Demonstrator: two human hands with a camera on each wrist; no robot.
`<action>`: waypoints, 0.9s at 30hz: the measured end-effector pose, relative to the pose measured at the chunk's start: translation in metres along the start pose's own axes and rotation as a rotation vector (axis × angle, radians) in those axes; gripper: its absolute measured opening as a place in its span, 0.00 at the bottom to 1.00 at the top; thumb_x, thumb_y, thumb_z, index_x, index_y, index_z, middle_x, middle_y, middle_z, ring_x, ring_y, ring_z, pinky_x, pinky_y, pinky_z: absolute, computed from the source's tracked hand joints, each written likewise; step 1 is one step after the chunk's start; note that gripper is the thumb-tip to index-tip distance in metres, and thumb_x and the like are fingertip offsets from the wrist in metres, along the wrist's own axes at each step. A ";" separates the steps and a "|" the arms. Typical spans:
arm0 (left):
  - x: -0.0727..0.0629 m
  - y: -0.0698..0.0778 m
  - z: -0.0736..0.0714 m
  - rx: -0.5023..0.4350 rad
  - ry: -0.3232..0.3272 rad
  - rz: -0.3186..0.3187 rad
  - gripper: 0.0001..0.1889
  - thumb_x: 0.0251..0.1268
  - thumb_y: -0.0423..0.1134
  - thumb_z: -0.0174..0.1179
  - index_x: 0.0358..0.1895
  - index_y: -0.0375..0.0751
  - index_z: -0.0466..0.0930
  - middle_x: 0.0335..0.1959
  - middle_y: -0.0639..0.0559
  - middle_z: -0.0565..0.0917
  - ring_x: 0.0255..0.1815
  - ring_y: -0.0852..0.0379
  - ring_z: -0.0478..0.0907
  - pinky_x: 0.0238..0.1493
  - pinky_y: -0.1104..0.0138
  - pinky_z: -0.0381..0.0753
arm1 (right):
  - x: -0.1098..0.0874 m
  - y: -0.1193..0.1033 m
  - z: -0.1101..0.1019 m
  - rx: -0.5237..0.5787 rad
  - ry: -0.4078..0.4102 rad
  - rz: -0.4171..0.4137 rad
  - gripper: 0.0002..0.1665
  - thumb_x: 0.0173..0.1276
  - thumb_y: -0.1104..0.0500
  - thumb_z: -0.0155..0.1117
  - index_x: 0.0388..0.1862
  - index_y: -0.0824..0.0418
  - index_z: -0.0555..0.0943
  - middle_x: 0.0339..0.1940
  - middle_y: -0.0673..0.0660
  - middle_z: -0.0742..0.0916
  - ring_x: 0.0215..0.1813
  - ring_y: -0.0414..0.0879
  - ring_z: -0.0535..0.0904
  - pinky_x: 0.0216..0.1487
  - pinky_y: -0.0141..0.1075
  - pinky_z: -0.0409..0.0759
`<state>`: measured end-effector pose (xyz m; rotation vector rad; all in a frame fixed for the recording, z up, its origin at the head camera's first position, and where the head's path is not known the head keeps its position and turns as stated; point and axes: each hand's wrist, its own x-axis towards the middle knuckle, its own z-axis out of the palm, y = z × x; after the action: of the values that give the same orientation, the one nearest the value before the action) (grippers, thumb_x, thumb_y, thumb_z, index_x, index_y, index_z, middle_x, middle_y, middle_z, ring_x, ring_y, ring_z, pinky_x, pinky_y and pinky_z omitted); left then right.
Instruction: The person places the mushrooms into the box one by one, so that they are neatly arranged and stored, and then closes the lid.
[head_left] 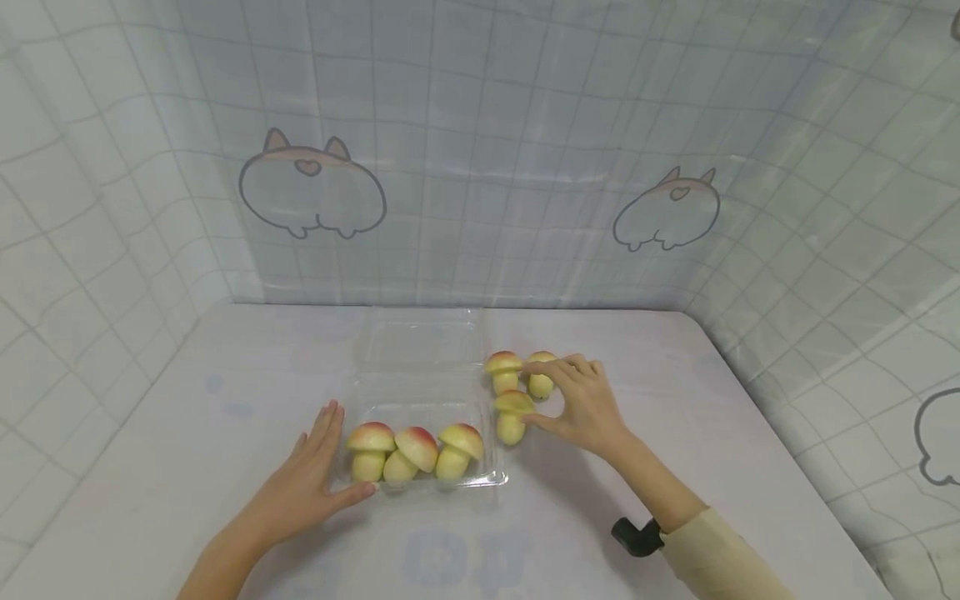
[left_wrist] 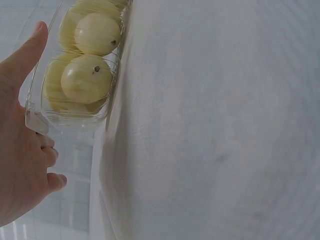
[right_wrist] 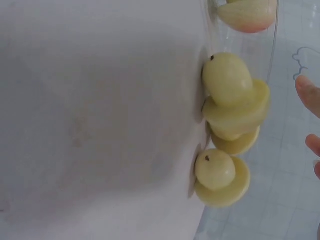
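A clear plastic clamshell box (head_left: pixel 491 467) holds three toy mushrooms in a row along its front: a left one (head_left: pixel 369 450), a tilted middle one (head_left: pixel 412 450) and a right one (head_left: pixel 457 450). Along the box's left side lie the straight fingers of my left hand (head_left: pixel 292 496), its thumb at the front corner. Three more mushrooms stand right of the box: a near one (head_left: pixel 512 427), a far left one (head_left: pixel 505 377) and a far right one (head_left: pixel 541 386). My right hand (head_left: pixel 585 408) hovers over these, thumb and fingers spread apart; its fingertips partly cover the far right one.
The box's clear lid (head_left: pixel 422 342) lies folded back towards the rear edge of the white table (head_left: pixel 225 400). Tiled-pattern sheeting (head_left: pixel 480 208) surrounds the table at the back and sides. A black object (head_left: pixel 636 537) shows beside my right sleeve.
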<state>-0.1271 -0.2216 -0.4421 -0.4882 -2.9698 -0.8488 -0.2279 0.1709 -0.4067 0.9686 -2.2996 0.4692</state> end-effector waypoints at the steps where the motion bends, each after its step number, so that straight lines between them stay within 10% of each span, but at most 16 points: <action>1: 0.000 0.000 0.000 -0.001 0.000 0.000 0.60 0.57 0.64 0.62 0.75 0.29 0.35 0.77 0.35 0.37 0.77 0.38 0.37 0.70 0.39 0.45 | -0.001 0.001 0.000 -0.003 0.002 0.000 0.43 0.36 0.42 0.84 0.54 0.50 0.79 0.51 0.45 0.84 0.44 0.46 0.73 0.36 0.38 0.61; 27: 0.001 0.001 -0.001 0.002 0.007 0.014 0.59 0.57 0.64 0.62 0.75 0.29 0.35 0.77 0.36 0.37 0.77 0.40 0.37 0.69 0.39 0.45 | -0.012 0.000 0.030 0.004 -0.228 0.092 0.46 0.37 0.32 0.78 0.57 0.48 0.79 0.52 0.48 0.84 0.53 0.47 0.71 0.40 0.39 0.63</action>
<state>-0.1274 -0.2212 -0.4412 -0.5047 -2.9566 -0.8439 -0.2333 0.1612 -0.4374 0.9643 -2.5570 0.4189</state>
